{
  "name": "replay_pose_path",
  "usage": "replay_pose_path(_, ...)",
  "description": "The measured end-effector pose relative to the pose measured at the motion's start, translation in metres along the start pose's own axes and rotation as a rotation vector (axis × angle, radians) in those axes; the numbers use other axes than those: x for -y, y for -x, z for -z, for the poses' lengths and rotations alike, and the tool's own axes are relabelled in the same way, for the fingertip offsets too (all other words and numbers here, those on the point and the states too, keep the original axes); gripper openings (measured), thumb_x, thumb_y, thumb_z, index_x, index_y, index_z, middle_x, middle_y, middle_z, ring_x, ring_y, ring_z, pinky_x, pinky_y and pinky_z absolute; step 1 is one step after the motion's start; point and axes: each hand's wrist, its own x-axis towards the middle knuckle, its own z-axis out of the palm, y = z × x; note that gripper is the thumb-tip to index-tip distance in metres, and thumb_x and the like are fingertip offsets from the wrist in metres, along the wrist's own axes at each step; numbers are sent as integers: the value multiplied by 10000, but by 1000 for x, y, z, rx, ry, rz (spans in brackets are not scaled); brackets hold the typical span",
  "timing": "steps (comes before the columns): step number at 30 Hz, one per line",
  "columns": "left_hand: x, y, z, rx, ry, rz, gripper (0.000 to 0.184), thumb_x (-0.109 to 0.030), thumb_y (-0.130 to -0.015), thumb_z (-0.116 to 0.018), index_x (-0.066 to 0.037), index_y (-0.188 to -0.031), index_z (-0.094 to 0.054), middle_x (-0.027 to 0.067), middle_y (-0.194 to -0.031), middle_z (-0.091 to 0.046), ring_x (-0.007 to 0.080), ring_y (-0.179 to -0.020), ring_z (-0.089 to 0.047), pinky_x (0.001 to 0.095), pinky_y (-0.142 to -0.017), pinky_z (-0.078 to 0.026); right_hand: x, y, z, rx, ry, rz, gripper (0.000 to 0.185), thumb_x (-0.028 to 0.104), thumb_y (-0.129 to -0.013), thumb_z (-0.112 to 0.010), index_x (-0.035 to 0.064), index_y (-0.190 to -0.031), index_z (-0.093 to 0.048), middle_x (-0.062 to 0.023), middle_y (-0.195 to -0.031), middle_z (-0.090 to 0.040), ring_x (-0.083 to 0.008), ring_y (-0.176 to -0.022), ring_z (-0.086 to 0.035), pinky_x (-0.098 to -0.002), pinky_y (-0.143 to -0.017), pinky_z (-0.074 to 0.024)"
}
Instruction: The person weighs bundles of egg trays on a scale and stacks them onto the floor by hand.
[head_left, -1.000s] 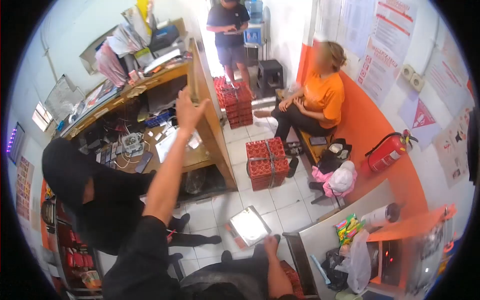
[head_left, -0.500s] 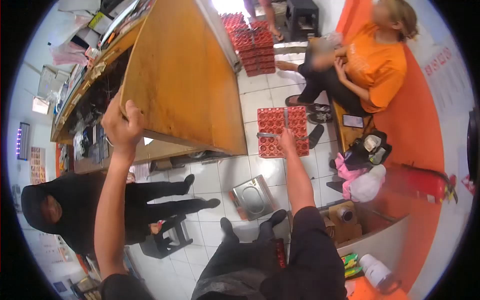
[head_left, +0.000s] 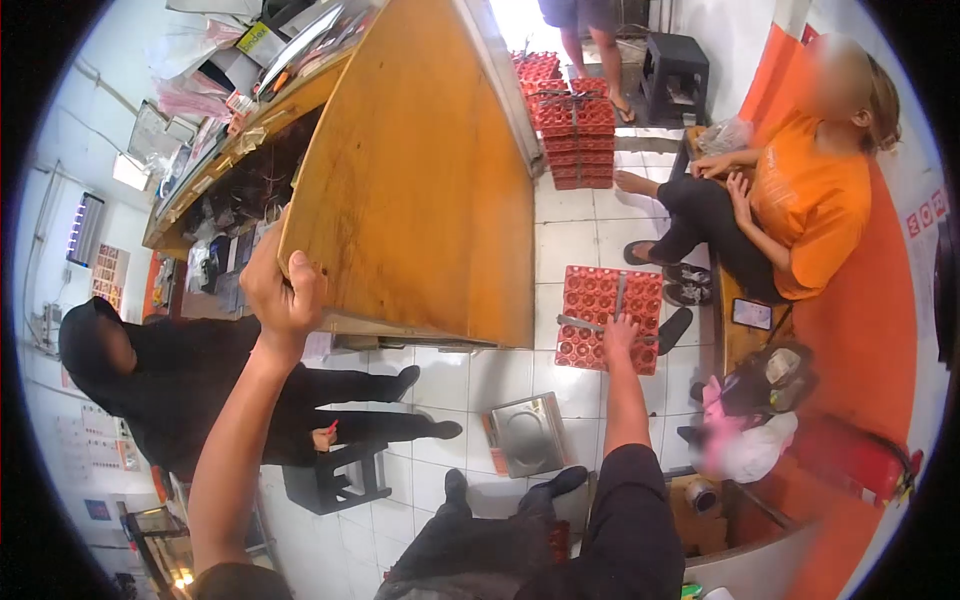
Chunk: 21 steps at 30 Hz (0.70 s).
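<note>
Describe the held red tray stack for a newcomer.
Start at the big wooden panel, then look right to the floor before the bench. The red stack there has crossed gray straps and the right hand on them; the red stacks by the doorway have none.

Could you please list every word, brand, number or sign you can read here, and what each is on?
"bindex", as best I can tell: the yellow-green item at the upper left.
Orange shirt: print too faint.
Right wall notice: too blurred.
Left wall poster: too small.
Phone screen: too small.
</note>
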Motion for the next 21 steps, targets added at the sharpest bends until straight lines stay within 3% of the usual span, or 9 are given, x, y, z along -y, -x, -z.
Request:
replay_pose_path(4,4,2,2,28,-16,0,484,-289,-935,-420,101,-1163,-593,200,-960,-655,246,-847,-640,340,-759,-486,6,14,6,27,55,97,251,198,-915,-531,149,-1132,-648,-118,-1305,-466,-316,-1168,-462,-470,-987,-397)
replay_pose_path(6,2,2,2,37,4,41,503,-313,-942,-419,100,-1175,-588,192,-970,-653,234,-849,-634,332,-758,-483,0,16,-10,-190,-230,63,278,159,-887,-562,142,-1158,-624,-128,-1327,-438,-337,-1163,-459,-463,-1002,-397)
replay_pose_path(9,-3,2,2,78,86,162,530,-348,-951,-418,99,-1181,-585,183,-978,-655,228,-847,-633,332,-755,-484,-9,21,-7,-258,-282,24,318,108,-872,-571,111,-1190,-568,-128,-1350,-418,-357,-1190,-444,-453,-938,-465)
replay_pose_path(13,-1,2,4,69,11,93,559,-385,-957,-416,98,-1182,-585,174,-981,-654,219,-846,-629,329,-747,-483,-13,7,-23,-221,-302,42,287,101,-877,-555,82,-1164,-551,-170,-1308,-454,-380,-1115,-502,-453,-842,-523)
replay_pose_path(15,-2,-2,3,63,23,89,462,-281,-917,-430,85,-1141,-600,246,-948,-644,339,-812,-653,376,-730,-500,-10,2,-32,-234,-284,50,281,162,-848,-593,48,-1105,-600,-178,-1166,-568,-366,-1002,-550,-463,-823,-514)
replay_pose_path(17,-4,-6,-1,22,8,36,458,-276,-914,-433,86,-1139,-599,253,-970,-644,354,-835,-656,379,-747,-502,-21,3,-11,-146,-164,194,263,171,-834,-583,19,-1040,-643,-167,-1044,-637,-368,-1024,-563,-484,-831,-510)
replay_pose_path(21,-8,-10,3,24,-36,16,448,-256,-901,-443,86,-1147,-596,270,-1021,-645,385,-903,-660,390,-803,-502,-30,0,4,5,-176,253,293,192,-814,-578,11,-1028,-666,-175,-1085,-655,-376,-1085,-568,-507,-877,-490)
